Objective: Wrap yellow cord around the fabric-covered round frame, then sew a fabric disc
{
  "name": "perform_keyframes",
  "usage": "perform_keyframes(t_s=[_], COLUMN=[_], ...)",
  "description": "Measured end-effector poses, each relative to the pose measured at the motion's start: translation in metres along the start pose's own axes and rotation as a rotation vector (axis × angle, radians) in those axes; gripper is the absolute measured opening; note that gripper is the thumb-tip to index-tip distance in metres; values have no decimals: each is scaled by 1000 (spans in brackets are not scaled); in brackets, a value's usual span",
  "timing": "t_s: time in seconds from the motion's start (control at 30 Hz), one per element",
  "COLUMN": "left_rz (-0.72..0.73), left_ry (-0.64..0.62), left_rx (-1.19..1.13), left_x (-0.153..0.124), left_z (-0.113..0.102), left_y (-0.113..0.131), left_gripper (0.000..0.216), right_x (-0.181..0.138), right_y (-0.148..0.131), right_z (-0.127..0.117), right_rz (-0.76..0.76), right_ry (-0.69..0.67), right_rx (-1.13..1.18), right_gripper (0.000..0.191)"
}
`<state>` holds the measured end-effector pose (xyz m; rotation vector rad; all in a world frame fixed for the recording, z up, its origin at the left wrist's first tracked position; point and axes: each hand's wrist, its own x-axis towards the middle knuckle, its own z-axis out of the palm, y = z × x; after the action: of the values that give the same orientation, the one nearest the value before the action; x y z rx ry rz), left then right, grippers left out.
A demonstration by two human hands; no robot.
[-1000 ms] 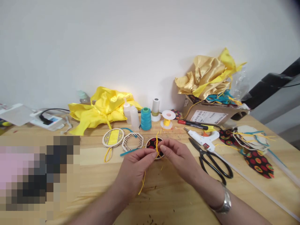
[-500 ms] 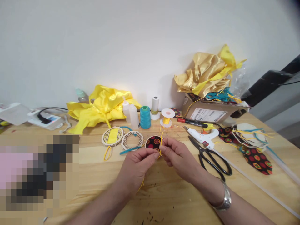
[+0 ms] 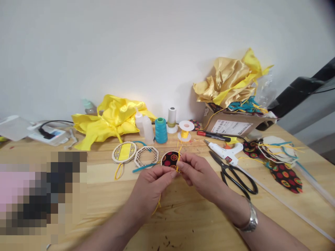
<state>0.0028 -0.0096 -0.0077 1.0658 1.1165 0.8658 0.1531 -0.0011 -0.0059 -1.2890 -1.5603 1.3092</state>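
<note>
My left hand (image 3: pixel 155 183) pinches yellow cord at the lower edge of a round frame with dark patterned fabric (image 3: pixel 169 159). Right beside it, my right hand (image 3: pixel 195 170) is closed on the yellow cord (image 3: pixel 179 153), whose end sticks up past the fingertips. Another length of the cord hangs below my left hand. Fingers cover the frame's lower right part, so I cannot make out the knot or loop there. Left of the frame lie an octagonal wooden lattice frame (image 3: pixel 146 156) with a teal ribbon and a round lattice frame (image 3: pixel 124 152) backed in yellow.
Behind my hands stand a teal thread cone (image 3: pixel 161 131), white squeeze bottles (image 3: pixel 148 129) and a yellow cord spool (image 3: pixel 185 131). Black scissors (image 3: pixel 232 174) and a white glue gun (image 3: pixel 226 151) lie right. A cardboard box (image 3: pixel 230 122) holds fabric. Yellow satin (image 3: pixel 112 118) lies back left.
The view has shifted slightly, so everything sits a little further left. Both hands keep their pinch on the yellow cord, with hardly any movement of the fingers.
</note>
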Motion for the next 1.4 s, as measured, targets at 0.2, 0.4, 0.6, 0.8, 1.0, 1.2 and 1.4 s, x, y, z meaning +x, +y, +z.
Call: perform_keyframes(t_s=[0.2,0.4,0.6,0.8,1.0,1.2,1.4], left_rz=[-26,-39,7,245,525,510,400], left_ry=[29,-2,44,126,117,-17,-58], left_rx=[0,-7,184,360,559,738,496], left_x=[1,-2,-3,-1,-9,-12,-13], left_z=[-1,-1,-1,-3,-1,3,0], left_y=[-2,-4,5,3,-11,-12,-9], left_gripper=[15,18,19,15,13,22,11], right_x=[0,1,1,2,3,2,0], right_y=[-8,-5,-5,-4,0,-2,-4], right_z=[-4,-4,-9,-10,-8,-5,-3], right_rz=[14,0,-73,-93,-71,52,137], right_ry=[-57,-52,5,150,190,5,-83], right_rx=[-47,-91,-281,-438,-356,168,248], right_gripper=[15,14,19,19,18,21,20])
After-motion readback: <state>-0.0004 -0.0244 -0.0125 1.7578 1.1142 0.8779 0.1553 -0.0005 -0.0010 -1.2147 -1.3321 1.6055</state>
